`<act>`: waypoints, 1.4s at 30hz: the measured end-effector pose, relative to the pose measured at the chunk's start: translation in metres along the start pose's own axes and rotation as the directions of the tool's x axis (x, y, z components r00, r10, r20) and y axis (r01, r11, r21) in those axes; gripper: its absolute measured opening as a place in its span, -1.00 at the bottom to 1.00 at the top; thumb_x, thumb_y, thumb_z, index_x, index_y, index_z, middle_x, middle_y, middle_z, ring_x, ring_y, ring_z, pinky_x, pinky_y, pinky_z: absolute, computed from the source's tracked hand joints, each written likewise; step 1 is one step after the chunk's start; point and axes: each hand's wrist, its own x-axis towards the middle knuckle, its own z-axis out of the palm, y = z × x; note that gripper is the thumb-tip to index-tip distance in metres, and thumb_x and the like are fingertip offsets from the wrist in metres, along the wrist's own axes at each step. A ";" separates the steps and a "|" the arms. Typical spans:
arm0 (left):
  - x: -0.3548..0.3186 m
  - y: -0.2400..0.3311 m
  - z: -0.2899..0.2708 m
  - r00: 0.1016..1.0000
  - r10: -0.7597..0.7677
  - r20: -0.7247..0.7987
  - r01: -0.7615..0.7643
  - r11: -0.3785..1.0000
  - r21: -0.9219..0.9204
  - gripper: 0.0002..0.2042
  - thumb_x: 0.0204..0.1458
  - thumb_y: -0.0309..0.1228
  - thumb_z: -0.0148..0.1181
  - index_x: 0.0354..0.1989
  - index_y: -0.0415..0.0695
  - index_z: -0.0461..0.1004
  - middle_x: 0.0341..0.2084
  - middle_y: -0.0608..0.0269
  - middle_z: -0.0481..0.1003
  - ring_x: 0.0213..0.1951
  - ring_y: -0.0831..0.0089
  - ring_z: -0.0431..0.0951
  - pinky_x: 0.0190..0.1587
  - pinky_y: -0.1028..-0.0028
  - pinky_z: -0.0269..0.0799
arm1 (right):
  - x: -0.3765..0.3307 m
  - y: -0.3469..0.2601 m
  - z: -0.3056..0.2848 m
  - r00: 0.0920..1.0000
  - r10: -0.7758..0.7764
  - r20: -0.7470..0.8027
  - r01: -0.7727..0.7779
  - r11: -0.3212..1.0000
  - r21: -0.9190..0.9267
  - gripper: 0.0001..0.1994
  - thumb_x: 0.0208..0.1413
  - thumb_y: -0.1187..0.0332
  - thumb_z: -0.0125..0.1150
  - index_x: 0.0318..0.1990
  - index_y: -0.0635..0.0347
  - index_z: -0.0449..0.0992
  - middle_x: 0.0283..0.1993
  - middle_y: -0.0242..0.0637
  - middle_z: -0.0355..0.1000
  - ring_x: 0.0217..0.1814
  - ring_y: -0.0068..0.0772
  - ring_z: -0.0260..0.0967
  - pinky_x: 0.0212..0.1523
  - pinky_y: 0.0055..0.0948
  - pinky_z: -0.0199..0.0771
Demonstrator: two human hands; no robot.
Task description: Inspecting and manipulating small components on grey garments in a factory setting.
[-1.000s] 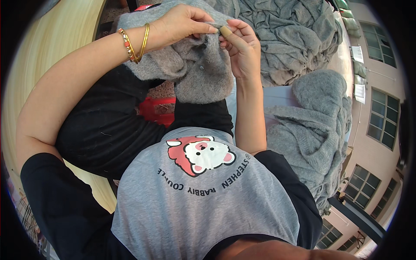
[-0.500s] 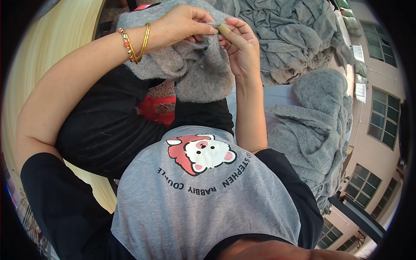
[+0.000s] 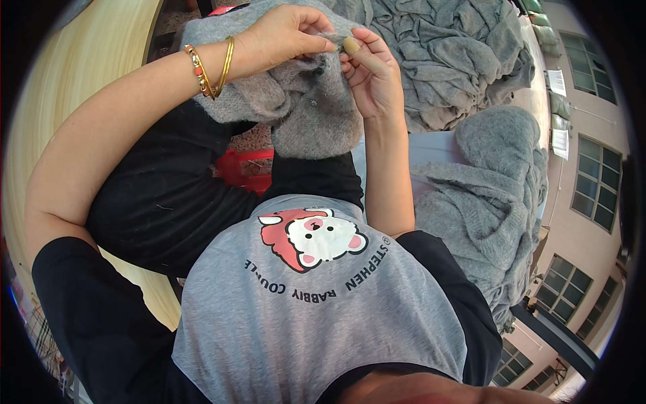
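Though close as before, both hands (image 3: pixel 286 37) (image 3: pixel 378 79) in a pinch on gray knit (image 3: pixel 316 131), thumbs (image 3: pixel 352 46) slightly farther apart.

Left hand (image 3: pixel 286 35) and right hand (image 3: pixel 379 79) are pinching close together, out ahead of the torso (image 3: pixel 316 330).
The left forearm (image 3: pixel 128 111) is slanting up and inward from a widely bent elbow (image 3: pixel 57 214) — the right forearm (image 3: pixel 389 175) is standing nearly upright. Each thumb (image 3: pixel 369 60) is pressing toward its index finger (image 3: pixel 374 42) (the right hand's other fingers (image 3: pixel 349 67) are curling inward).
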 end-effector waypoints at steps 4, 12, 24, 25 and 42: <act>-0.002 0.007 0.001 1.000 0.004 -0.022 -0.002 0.997 0.083 -0.91 0.04 -0.49 0.17 -0.32 -0.24 0.45 -0.53 0.37 0.47 -0.46 0.67 0.41 -0.41 0.61 0.35 | 0.000 0.002 -0.003 1.000 0.011 -0.005 -0.011 1.000 0.007 -0.78 0.10 0.56 0.11 -0.08 0.26 0.36 -0.26 -0.27 0.45 -0.34 -0.50 0.44 -0.34 -0.60 0.48; -0.008 0.016 0.004 0.981 0.190 -0.037 -0.160 0.904 0.397 -0.90 0.02 -0.50 0.17 -0.35 -0.25 0.41 -0.60 0.28 0.44 -0.51 0.59 0.42 -0.46 0.53 0.36 | 0.000 0.004 -0.003 1.000 0.003 -0.013 -0.003 1.000 0.015 -0.77 0.10 0.56 0.12 -0.07 0.27 0.35 -0.25 -0.26 0.44 -0.33 -0.49 0.44 -0.36 -0.61 0.47; -0.005 0.015 0.000 0.999 -0.040 -0.008 0.041 0.968 0.247 -0.91 0.08 -0.46 0.10 -0.39 -0.22 0.41 -0.61 0.37 0.41 -0.56 0.64 0.37 -0.51 0.57 0.32 | -0.011 0.000 0.008 0.989 -0.109 0.101 0.144 0.876 -0.461 -0.64 0.00 0.58 0.26 0.00 0.41 0.40 -0.37 -0.37 0.43 -0.38 -0.71 0.34 -0.38 -0.75 0.30; -0.005 0.016 0.001 0.997 -0.078 -0.008 0.077 0.972 0.220 -0.90 0.10 -0.44 0.11 -0.40 -0.20 0.41 -0.62 0.38 0.40 -0.57 0.65 0.36 -0.52 0.60 0.30 | -0.011 0.002 0.005 0.989 -0.122 0.086 0.149 0.848 -0.508 -0.64 -0.01 0.59 0.27 -0.02 0.42 0.41 -0.39 -0.39 0.43 -0.40 -0.73 0.33 -0.38 -0.76 0.30; 0.004 -0.001 -0.005 0.993 -0.102 0.067 0.102 0.995 0.007 -0.89 0.15 -0.42 0.08 -0.39 -0.17 0.40 -0.61 0.41 0.39 -0.57 0.68 0.33 -0.54 0.65 0.23 | -0.010 0.011 0.004 0.980 -0.201 0.016 0.182 0.848 -0.497 -0.78 0.00 0.57 0.30 -0.18 0.37 0.46 -0.46 -0.47 0.42 -0.49 -0.80 0.29 -0.48 -0.80 0.24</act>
